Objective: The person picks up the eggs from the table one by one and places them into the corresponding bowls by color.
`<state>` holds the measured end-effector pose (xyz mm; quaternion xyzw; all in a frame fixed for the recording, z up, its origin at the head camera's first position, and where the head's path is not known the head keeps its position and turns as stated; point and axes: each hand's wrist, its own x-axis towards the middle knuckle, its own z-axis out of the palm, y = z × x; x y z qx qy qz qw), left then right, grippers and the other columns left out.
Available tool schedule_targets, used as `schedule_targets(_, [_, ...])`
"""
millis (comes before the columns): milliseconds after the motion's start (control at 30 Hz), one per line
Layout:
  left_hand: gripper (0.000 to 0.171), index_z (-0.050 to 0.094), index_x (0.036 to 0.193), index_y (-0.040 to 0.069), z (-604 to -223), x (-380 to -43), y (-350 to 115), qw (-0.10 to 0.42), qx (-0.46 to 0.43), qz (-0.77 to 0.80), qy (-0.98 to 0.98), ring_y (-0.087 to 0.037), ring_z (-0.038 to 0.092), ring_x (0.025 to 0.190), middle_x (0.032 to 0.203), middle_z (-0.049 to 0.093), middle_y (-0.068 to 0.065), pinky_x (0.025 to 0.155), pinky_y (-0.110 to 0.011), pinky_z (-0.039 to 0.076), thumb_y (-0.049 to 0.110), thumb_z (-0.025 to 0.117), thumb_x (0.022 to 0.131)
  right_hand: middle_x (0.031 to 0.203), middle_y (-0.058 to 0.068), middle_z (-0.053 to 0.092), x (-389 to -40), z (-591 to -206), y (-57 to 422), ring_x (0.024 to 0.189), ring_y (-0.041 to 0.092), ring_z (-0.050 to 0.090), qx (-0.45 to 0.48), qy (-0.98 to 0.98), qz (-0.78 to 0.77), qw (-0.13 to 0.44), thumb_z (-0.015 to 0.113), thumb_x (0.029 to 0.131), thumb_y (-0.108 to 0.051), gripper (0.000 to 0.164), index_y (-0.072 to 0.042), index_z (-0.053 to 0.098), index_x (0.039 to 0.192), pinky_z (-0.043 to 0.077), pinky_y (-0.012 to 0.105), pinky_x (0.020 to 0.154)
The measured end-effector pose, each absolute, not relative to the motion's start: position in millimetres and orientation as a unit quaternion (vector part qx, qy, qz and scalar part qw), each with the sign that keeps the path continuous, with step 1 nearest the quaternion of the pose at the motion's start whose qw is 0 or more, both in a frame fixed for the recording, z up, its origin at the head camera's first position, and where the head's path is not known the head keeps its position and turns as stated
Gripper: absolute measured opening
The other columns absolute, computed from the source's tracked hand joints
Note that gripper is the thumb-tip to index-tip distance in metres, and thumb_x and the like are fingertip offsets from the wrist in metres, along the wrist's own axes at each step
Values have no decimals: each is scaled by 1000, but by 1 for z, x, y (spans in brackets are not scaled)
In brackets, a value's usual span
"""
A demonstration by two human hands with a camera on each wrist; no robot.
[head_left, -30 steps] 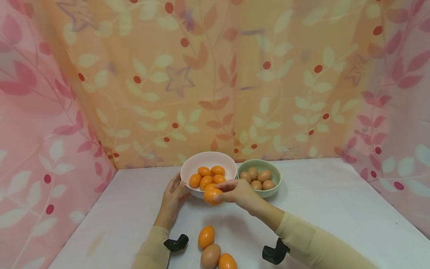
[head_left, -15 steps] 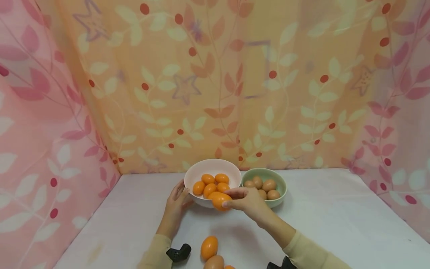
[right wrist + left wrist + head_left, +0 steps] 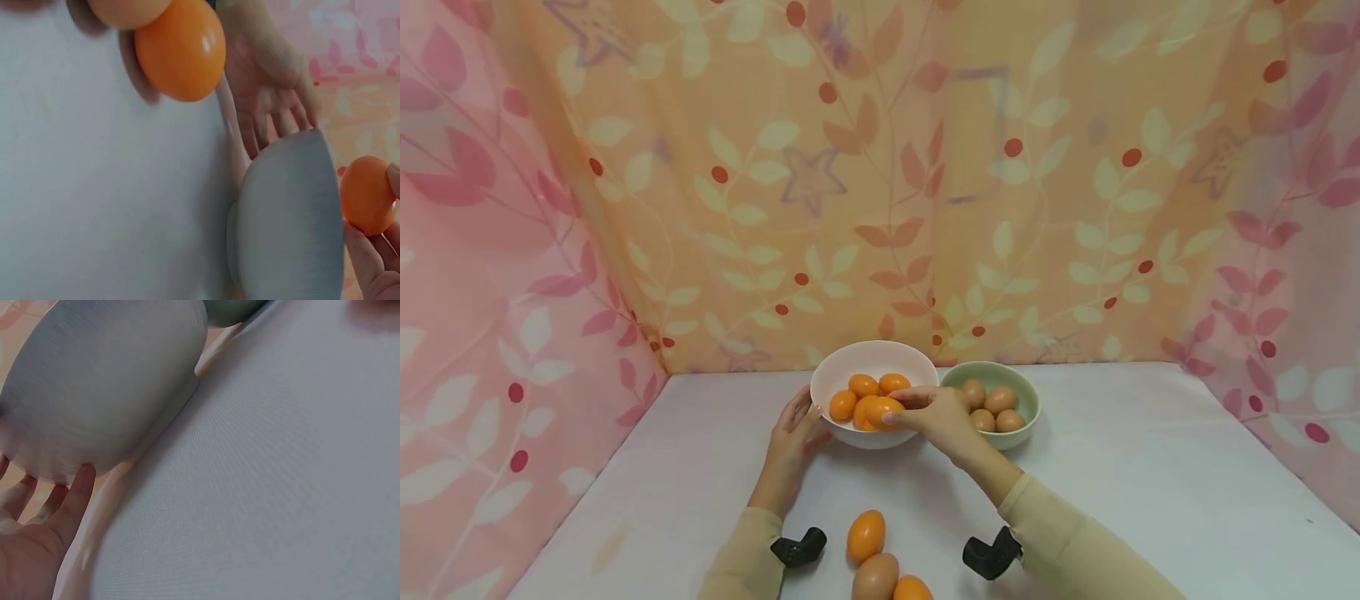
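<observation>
Between the thumb and fingers of my right hand (image 3: 943, 423) is a smooth orange egg (image 3: 883, 412), pinched just over the near rim of a pale pink bowl (image 3: 850, 362). The right wrist view has the held egg (image 3: 367, 195) beside the rim. Several orange eggs lie in this bowl, some partly hidden by the hand. My left hand (image 3: 792, 442) rests against the bowl's left side, fingers fairly straight on the outer wall (image 3: 112, 387). A green bowl (image 3: 1028, 410) with several brown eggs (image 3: 1000, 399) stands close by on the right.
Nearer me on the white table (image 3: 1112, 483) lie an orange egg (image 3: 867, 537), a brown egg (image 3: 876, 575) and another orange egg (image 3: 913, 589), close together. A patterned curtain (image 3: 880, 167) closes off the back and sides.
My right hand has brought the pinched orange egg from in front of the pink bowl to above its near rim. My left hand stays at the bowl. The head view has shifted slightly.
</observation>
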<state>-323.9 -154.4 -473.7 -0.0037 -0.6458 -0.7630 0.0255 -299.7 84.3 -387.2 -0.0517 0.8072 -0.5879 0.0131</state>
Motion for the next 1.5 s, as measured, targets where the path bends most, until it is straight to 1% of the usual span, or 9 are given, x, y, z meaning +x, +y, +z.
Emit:
schedule_targets(100, [57, 33, 154, 21, -473, -325, -153, 27, -2, -763, -646, -30, 38, 146, 163, 29, -6, 109, -47, 47, 26, 55, 102, 113, 7, 75, -308, -389, 81, 107, 17, 67, -47, 807, -589, 13, 86, 77, -22, 40, -7, 76, 113, 57, 33, 95])
schedule_targets(133, [56, 34, 154, 22, -473, -325, -153, 25, 2, -764, -644, -29, 38, 146, 163, 30, -5, 109, -46, 47, 27, 55, 102, 114, 7, 75, -310, -389, 80, 108, 18, 67, -49, 805, -592, 16, 85, 78, -21, 40, -7, 75, 114, 57, 34, 95])
schedule_targets(267, [57, 33, 155, 20, -473, -326, -153, 23, 1, -767, -642, -30, 38, 146, 164, 28, -7, 109, -45, 48, 25, 55, 102, 117, 7, 74, -319, -389, 76, 110, 19, 67, -53, 800, -598, 24, 84, 79, -20, 42, -6, 74, 117, 57, 34, 96])
schedule_targets(533, [57, 34, 154, 19, -474, -325, -153, 27, 0, -764, -645, -32, 39, 145, 164, 28, -8, 106, -43, 51, 26, 56, 102, 112, 6, 76, -338, -389, 70, 109, 20, 66, -53, 805, -591, 24, 82, 81, -20, 34, -8, 76, 112, 56, 33, 98])
schedule_targets(667, [56, 35, 154, 21, -474, -325, -153, 27, 1, -766, -643, -30, 39, 145, 163, 29, -6, 107, -44, 49, 27, 56, 102, 113, 9, 75, -346, -390, 69, 111, 23, 67, -56, 811, -582, 16, 82, 81, -19, 37, -6, 74, 115, 55, 36, 100])
schedule_targets(767, [56, 36, 153, 23, -474, -326, -153, 26, 3, -767, -642, -29, 40, 145, 163, 31, -5, 108, -45, 48, 27, 56, 101, 115, 13, 74, -352, -391, 69, 109, 24, 67, -65, 817, -573, 12, 81, 82, -17, 37, -3, 73, 116, 55, 36, 99])
schedule_targets(867, [57, 35, 154, 21, -474, -326, -153, 28, -4, -763, -646, -31, 39, 145, 163, 30, -7, 108, -46, 48, 28, 56, 102, 115, 14, 74, -355, -392, 70, 107, 23, 67, -69, 819, -569, 18, 81, 83, -15, 37, -2, 72, 116, 56, 36, 99])
schedule_targets(1233, [58, 36, 153, 22, -472, -326, -153, 23, -1, -765, -644, -28, 39, 145, 163, 30, -4, 110, -46, 47, 31, 57, 101, 115, 12, 74, -359, -393, 66, 105, 23, 67, -65, 848, -525, 38, 81, 82, -12, 35, -3, 74, 115, 57, 32, 96])
schedule_targets(1500, [55, 35, 154, 19, -472, -328, -153, 29, -7, -770, -637, -29, 39, 145, 163, 30, -7, 106, -45, 50, 23, 54, 102, 113, 11, 74, -366, -395, 64, 104, 22, 65, -63, 858, -508, 50, 82, 80, -12, 37, -4, 73, 116, 57, 31, 95])
